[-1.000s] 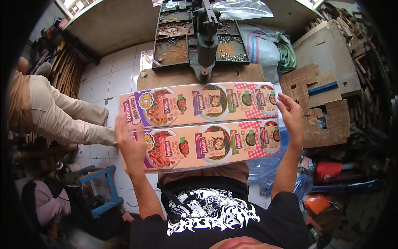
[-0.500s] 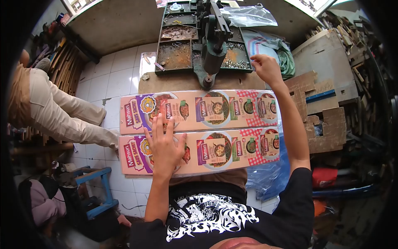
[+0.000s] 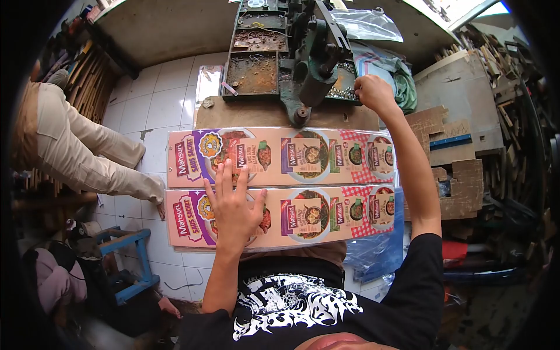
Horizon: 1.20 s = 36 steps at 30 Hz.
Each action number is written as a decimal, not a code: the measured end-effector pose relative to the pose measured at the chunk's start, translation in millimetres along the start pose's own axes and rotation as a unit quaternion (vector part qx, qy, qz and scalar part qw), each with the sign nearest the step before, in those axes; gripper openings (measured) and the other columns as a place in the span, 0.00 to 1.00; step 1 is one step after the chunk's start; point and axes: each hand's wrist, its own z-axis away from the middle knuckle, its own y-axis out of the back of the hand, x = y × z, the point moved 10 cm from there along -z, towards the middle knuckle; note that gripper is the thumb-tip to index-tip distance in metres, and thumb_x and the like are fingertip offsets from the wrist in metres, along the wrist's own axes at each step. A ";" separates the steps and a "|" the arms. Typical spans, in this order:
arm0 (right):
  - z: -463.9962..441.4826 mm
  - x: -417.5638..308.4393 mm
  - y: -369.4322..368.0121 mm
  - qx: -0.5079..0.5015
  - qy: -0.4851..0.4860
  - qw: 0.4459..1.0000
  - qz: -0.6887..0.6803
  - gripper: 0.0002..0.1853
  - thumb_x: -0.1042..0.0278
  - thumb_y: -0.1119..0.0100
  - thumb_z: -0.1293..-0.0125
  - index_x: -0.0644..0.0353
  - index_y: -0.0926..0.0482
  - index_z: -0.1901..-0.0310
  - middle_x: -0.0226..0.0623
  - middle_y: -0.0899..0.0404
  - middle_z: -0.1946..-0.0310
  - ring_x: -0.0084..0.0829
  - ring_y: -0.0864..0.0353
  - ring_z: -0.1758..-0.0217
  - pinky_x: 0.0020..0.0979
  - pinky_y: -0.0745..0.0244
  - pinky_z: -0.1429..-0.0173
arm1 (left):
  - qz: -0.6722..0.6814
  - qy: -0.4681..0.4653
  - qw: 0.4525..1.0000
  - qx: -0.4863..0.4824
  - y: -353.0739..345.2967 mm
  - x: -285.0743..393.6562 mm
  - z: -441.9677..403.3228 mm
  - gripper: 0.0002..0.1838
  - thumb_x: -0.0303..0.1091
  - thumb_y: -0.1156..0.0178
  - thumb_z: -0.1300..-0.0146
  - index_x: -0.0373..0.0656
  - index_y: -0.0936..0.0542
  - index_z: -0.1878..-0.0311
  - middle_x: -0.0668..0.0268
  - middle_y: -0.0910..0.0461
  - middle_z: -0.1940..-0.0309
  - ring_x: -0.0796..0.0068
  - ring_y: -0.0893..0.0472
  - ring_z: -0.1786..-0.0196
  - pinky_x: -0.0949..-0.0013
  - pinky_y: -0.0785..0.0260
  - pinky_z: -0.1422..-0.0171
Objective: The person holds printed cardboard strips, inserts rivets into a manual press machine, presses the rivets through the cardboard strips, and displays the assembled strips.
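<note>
- The fingers (image 3: 224,182) of the left hand (image 3: 236,219) are a little apart and laid flat; they press on nothing between them.
- This hand lies with its palm on the lower printed panel (image 3: 300,216), and the longer fingers reach across the seam onto the upper printed panel (image 3: 277,157).
- The right hand (image 3: 376,93) has its fingers bent inward, at the near right corner of the compartment tray (image 3: 252,76). I cannot tell if they are closed on some small piece, because the fingertips are partly hidden.
- Just beside these fingers, small shiny metal pieces (image 3: 343,91) lie scattered in the tray.
- The two panels lie side by side, lengthwise across the front of the person, between the black shirt (image 3: 303,306) and the dark metal press (image 3: 318,73). Both carry pictures of food and the word "Mahsuri".
- The foot of the press stands on a brown board (image 3: 245,116), near the far edge of the upper panel.
- Behind the right hand there are a striped sack (image 3: 368,57) and a green bag (image 3: 405,93).
- More to the right, cut cardboard (image 3: 466,189) leans near a blue strip (image 3: 450,141).
- At the left, another person's beige trousers (image 3: 87,140) are visible, and nearer, a blue frame (image 3: 142,256) stands on white tiles (image 3: 166,105).
</note>
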 end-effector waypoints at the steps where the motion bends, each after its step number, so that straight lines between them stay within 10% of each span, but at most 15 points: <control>1: -0.5 1.3 -1.2 0.000 0.001 1.000 0.001 0.07 0.67 0.37 0.42 0.54 0.13 0.63 0.41 0.16 0.61 0.44 0.17 0.53 0.42 0.23 0.48 | 0.000 0.000 1.000 0.000 0.1 0.0 0.0 0.31 0.45 0.34 0.41 0.43 0.25 0.36 0.51 0.39 0.28 0.52 0.43 0.24 0.41 0.63 0.20; 19: -3.5 -9.1 -4.7 0.085 0.058 0.988 0.112 0.07 0.69 0.42 0.40 0.57 0.16 0.64 0.43 0.16 0.63 0.46 0.17 0.53 0.43 0.21 0.49 | 0.008 0.002 1.000 0.008 1.8 -1.0 1.9 0.31 0.45 0.33 0.42 0.43 0.24 0.36 0.52 0.38 0.28 0.53 0.42 0.24 0.43 0.62 0.20; 23: -6.2 22.6 -1.5 0.098 0.011 0.982 -0.162 0.07 0.66 0.41 0.36 0.58 0.18 0.59 0.41 0.17 0.64 0.38 0.16 0.58 0.40 0.21 0.52 | 0.013 0.004 1.000 0.013 3.2 -1.6 2.3 0.31 0.44 0.33 0.42 0.43 0.24 0.36 0.52 0.38 0.28 0.53 0.42 0.24 0.43 0.62 0.20; 25: -2.6 34.0 -26.4 -0.024 -0.072 0.836 -0.543 0.08 0.64 0.40 0.31 0.59 0.20 0.57 0.34 0.17 0.65 0.26 0.18 0.62 0.31 0.21 0.57 | 0.013 0.002 1.000 0.013 3.5 -0.9 2.0 0.31 0.44 0.33 0.42 0.43 0.24 0.36 0.52 0.37 0.28 0.53 0.41 0.24 0.43 0.62 0.20; 26: 8.5 27.3 -18.6 -0.024 -0.073 0.837 -0.542 0.08 0.64 0.40 0.31 0.59 0.20 0.57 0.34 0.17 0.65 0.26 0.18 0.62 0.31 0.21 0.57 | 0.015 0.001 1.000 0.013 3.6 -0.2 1.4 0.31 0.44 0.33 0.42 0.43 0.24 0.36 0.52 0.37 0.28 0.53 0.41 0.24 0.43 0.62 0.20; 28: 34.7 -0.8 -18.2 -0.068 -0.083 0.647 -0.755 0.08 0.65 0.42 0.30 0.58 0.22 0.55 0.31 0.17 0.65 0.23 0.19 0.65 0.28 0.22 0.60 | 0.007 0.004 1.000 0.008 3.1 -0.2 0.9 0.30 0.44 0.33 0.42 0.43 0.24 0.37 0.52 0.37 0.28 0.53 0.42 0.24 0.43 0.62 0.20; 36: 91.6 -83.3 4.3 -0.171 0.000 0.489 -0.855 0.07 0.64 0.46 0.29 0.57 0.25 0.57 0.31 0.21 0.62 0.26 0.22 0.63 0.29 0.26 0.55 | 0.000 0.001 1.000 0.010 0.9 -0.2 1.3 0.30 0.44 0.33 0.41 0.43 0.24 0.37 0.52 0.37 0.28 0.53 0.42 0.24 0.43 0.62 0.20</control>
